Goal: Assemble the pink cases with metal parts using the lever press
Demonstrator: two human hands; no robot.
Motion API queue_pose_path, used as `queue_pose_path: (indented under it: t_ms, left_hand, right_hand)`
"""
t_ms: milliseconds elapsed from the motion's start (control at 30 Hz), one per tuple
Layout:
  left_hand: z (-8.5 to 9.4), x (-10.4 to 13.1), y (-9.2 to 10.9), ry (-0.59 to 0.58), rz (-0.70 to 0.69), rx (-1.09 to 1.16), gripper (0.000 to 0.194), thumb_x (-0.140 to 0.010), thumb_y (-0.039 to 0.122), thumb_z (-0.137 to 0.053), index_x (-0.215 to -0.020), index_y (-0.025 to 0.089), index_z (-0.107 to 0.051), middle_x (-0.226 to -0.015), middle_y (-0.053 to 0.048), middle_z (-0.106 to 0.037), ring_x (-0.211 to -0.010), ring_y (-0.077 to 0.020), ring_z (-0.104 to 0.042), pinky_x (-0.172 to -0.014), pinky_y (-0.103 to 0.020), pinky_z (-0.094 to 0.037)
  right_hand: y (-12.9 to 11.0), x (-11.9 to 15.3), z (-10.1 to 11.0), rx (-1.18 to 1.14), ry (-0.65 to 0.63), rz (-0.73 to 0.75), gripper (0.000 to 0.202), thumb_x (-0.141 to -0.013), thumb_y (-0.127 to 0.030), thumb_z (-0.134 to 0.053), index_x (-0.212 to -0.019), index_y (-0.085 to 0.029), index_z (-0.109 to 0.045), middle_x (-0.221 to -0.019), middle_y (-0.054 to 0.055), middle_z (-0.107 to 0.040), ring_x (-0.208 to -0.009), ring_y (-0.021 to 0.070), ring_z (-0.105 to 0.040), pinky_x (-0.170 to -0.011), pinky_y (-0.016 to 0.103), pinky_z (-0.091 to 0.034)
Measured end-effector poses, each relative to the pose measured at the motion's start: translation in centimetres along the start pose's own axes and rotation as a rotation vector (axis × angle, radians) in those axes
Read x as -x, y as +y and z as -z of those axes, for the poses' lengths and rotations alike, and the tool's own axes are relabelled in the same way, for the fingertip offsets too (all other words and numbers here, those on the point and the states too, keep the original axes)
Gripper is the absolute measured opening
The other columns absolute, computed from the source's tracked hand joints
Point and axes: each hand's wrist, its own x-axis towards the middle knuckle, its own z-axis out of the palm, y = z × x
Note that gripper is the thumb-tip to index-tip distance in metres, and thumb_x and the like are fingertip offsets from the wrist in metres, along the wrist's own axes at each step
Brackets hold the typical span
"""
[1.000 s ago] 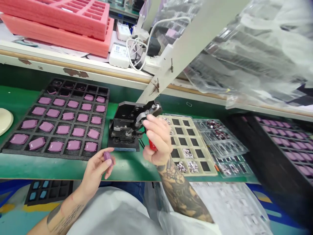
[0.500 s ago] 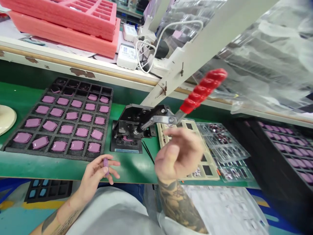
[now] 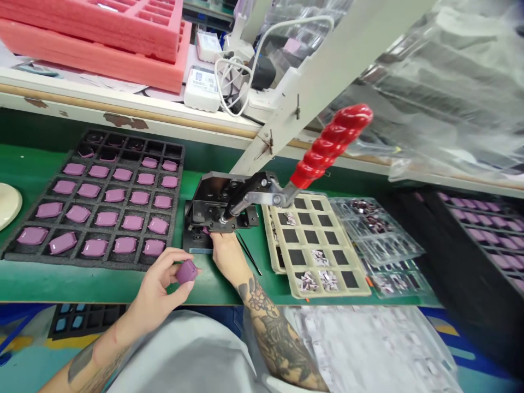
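Note:
My left hand (image 3: 166,281) pinches a small purple casing (image 3: 187,271) between thumb and fingers, its broad face turned toward me, just in front of the press. At the black toggle press (image 3: 221,204), my right hand (image 3: 229,254) reaches in under the clamp. Its fingertips close on another purple casing (image 3: 206,230) in the fixture, mostly hidden by the press and fingers. The red handle (image 3: 331,144) of the press slants up to the right, untouched. Left of the press lies a dark foam tray (image 3: 174,188) with rows of similar purple casings.
Black tweezers (image 3: 249,254) lie right of the press. Beyond them are a cream compartment tray (image 3: 292,289) with small parts and clear plastic trays (image 3: 393,245). A slanted white post (image 3: 282,123) rises behind the press. Pink foam trays (image 3: 164,76) sit on the shelf.
My right hand has moved left and down from near the red handle into the press. My left hand has turned the purple casing from edge-on to face-on. The view shifted slightly.

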Motion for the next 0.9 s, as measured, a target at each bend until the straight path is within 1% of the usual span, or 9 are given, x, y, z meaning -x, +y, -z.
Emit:
queue_pose_path:
  t_ms: [100,233,333,433,567,633,733,833,900]
  left_hand:
    - [0.3,-0.1,0.1,0.077,-0.148,-0.373,0.042,-0.103,0.023,-0.074,-0.144,0.031,-0.076,-0.128,-0.01,-0.07,-0.11,-0.0255,-0.077,-0.099,-0.039,-0.066]
    - [0.1,-1.9,-0.5,0.118,-0.391,-0.827,0.05,-0.106,0.019,-0.066,-0.156,0.028,-0.07,-0.135,-0.012,-0.078,-0.122,-0.0317,-0.076,-0.113,-0.046,-0.061]
    - [-1.0,-4.8,-0.9,-0.002,-0.465,-1.05,0.045,-0.109,0.014,-0.059,-0.152,0.02,-0.072,-0.147,-0.018,-0.076,-0.135,-0.0368,-0.071,-0.119,-0.052,-0.056]
    - [-2.5,-7.8,-1.1,-0.152,-0.437,-1.187,0.043,-0.107,0.007,-0.055,-0.144,0.012,-0.074,-0.138,-0.024,-0.077,-0.133,-0.0397,-0.071,-0.112,-0.054,-0.058]
    - [-3.7,-10.2,-2.0,-0.19,-0.407,-1.218,0.039,-0.104,0.004,-0.053,-0.133,0.01,-0.078,-0.115,-0.023,-0.081,-0.114,-0.0382,-0.076,-0.104,-0.054,-0.06]
    - [-3.8,-10.7,-2.7,-0.194,-0.407,-1.216,0.045,-0.102,0.001,-0.051,-0.139,0.01,-0.075,-0.124,-0.023,-0.081,-0.119,-0.0378,-0.076,-0.108,-0.054,-0.059]
    - [-3.7,-10.4,-3.2,-0.218,-0.421,-1.193,0.056,-0.101,-0.002,-0.049,-0.153,0.012,-0.066,-0.149,-0.021,-0.074,-0.139,-0.0365,-0.07,-0.123,-0.056,-0.052]
    - [-3.6,-8.8,-2.8,-0.222,-0.418,-1.046,0.053,-0.108,0.008,-0.052,-0.16,0.013,-0.058,-0.16,-0.02,-0.067,-0.154,-0.036,-0.06,-0.136,-0.06,-0.039]
    - [-3.9,-6.9,-2.2,-0.206,-0.401,-0.837,0.051,-0.112,0.018,-0.054,-0.163,0.017,-0.056,-0.165,-0.018,-0.064,-0.157,-0.0334,-0.057,-0.139,-0.057,-0.037]
  right_hand:
    - [-0.4,0.7,0.0,-0.059,0.054,-0.024,0.043,-0.105,-0.007,-0.048,-0.134,-0.022,-0.076,-0.131,0.017,-0.077,-0.126,0.0338,-0.071,-0.114,0.054,-0.061]
    - [-1.9,3.7,0.7,-0.277,0.206,-0.07,0.049,-0.112,-0.016,-0.046,-0.157,-0.029,-0.063,-0.15,0.014,-0.069,-0.141,0.0291,-0.067,-0.123,0.051,-0.058]
    - [-2.6,5.8,1.7,-0.338,0.269,-0.099,0.054,-0.114,-0.019,-0.046,-0.165,-0.033,-0.056,-0.155,0.013,-0.066,-0.146,0.029,-0.066,-0.124,0.053,-0.059]
    - [-2.7,7.2,2.9,-0.334,0.328,-0.124,0.055,-0.114,-0.02,-0.047,-0.167,-0.035,-0.055,-0.155,0.013,-0.067,-0.145,0.0307,-0.066,-0.122,0.056,-0.06]
    - [-2.3,8.6,4.1,-0.299,0.353,-0.148,0.056,-0.114,-0.017,-0.05,-0.167,-0.034,-0.056,-0.155,0.013,-0.068,-0.146,0.0304,-0.066,-0.121,0.055,-0.061]
    - [-2.1,9.1,4.1,-0.289,0.351,-0.154,0.057,-0.113,-0.015,-0.051,-0.167,-0.034,-0.055,-0.156,0.013,-0.068,-0.146,0.0293,-0.066,-0.121,0.054,-0.061]
    - [-2.2,9.5,3.7,-0.269,0.36,-0.144,0.059,-0.112,-0.011,-0.053,-0.167,-0.033,-0.056,-0.154,0.012,-0.07,-0.144,0.0277,-0.068,-0.119,0.051,-0.063]
    - [-2.5,9.1,3.5,-0.253,0.382,-0.11,0.06,-0.111,-0.009,-0.053,-0.166,-0.031,-0.056,-0.153,0.013,-0.071,-0.141,0.0277,-0.07,-0.117,0.051,-0.064]
    - [-2.7,8.5,3.5,-0.247,0.399,-0.053,0.062,-0.11,-0.007,-0.054,-0.168,-0.031,-0.055,-0.152,0.013,-0.071,-0.14,0.0286,-0.071,-0.117,0.053,-0.065]
